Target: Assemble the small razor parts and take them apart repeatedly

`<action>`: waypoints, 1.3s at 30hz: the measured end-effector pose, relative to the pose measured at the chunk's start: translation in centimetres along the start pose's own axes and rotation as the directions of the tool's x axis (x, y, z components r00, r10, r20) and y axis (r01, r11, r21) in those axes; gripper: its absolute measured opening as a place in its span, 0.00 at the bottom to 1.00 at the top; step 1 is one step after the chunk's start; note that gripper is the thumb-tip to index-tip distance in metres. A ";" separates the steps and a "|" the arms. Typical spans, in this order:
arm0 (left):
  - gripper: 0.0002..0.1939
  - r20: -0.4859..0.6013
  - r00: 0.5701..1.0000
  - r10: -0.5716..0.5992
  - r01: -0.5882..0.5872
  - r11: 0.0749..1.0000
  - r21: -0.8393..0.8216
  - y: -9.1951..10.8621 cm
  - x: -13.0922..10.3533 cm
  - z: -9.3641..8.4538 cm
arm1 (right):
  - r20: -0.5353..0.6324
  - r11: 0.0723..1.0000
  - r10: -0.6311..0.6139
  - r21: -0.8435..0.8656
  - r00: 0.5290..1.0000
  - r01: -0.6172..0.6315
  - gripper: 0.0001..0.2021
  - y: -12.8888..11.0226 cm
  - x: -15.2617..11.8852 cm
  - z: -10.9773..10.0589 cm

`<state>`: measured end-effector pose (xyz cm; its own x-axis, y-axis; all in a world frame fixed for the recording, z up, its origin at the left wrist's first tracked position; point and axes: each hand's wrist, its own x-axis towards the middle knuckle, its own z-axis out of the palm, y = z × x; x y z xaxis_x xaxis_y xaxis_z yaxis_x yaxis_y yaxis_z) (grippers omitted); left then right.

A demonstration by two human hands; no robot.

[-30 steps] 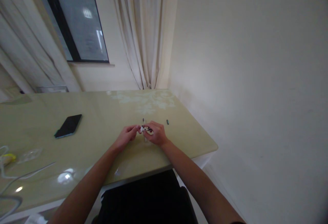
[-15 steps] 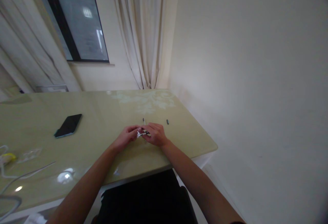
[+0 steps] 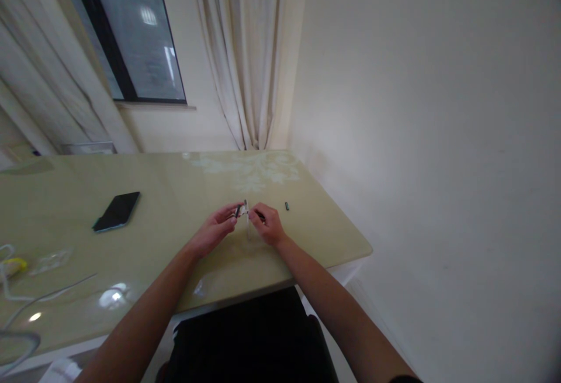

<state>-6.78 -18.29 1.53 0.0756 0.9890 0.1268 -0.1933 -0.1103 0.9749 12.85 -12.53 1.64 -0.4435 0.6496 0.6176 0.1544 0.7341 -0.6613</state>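
My left hand (image 3: 214,230) is closed at the fingertips on a small black-and-white piece (image 3: 238,211), too small to name. Just to its right, my right hand (image 3: 267,224) is curled, with thumb and forefinger pinched near a white bit between the hands. Something dark (image 3: 262,217) shows inside its fingers, mostly hidden. Between the two hands a thin, pale stick (image 3: 248,228) with a dark far end lies on the table, pointing away from me. Right of my right hand lies a short dark cylinder (image 3: 287,206).
The glossy table (image 3: 175,178) has its right edge near the wall (image 3: 416,137). A dark phone or tablet (image 3: 118,211) lies at left. Nearer the left edge are a clear plastic wrapper (image 3: 51,260), a yellow-and-white item (image 3: 15,266) and a grey cable (image 3: 52,294).
My hands have drawn slightly apart and shifted a little away from me. The black-and-white piece is now turned more upright in my left fingers, and the pale stick shows more between the hands.
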 end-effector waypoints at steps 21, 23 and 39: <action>0.31 -0.015 0.998 0.059 -0.058 0.997 0.045 0.2 0.0 0.0 | 0.072 0.998 0.025 0.048 0.997 -0.028 0.22 -0.2 -0.1 0.1; 0.31 -0.014 0.998 0.068 -0.067 0.996 0.061 0.1 0.0 -0.1 | 0.072 0.998 0.020 0.052 0.997 -0.023 0.23 -0.1 -0.1 0.1; 0.31 -0.115 0.990 0.086 -0.063 0.979 0.194 0.1 0.1 -0.3 | 0.087 0.999 -0.021 0.029 0.996 0.018 0.22 0.4 -0.1 0.3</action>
<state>-7.05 -18.18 1.58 -0.0546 0.9806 0.1884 -0.0044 -0.1889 0.9820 12.74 -12.39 1.17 -0.5220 0.6145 0.5915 0.1207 0.7397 -0.6620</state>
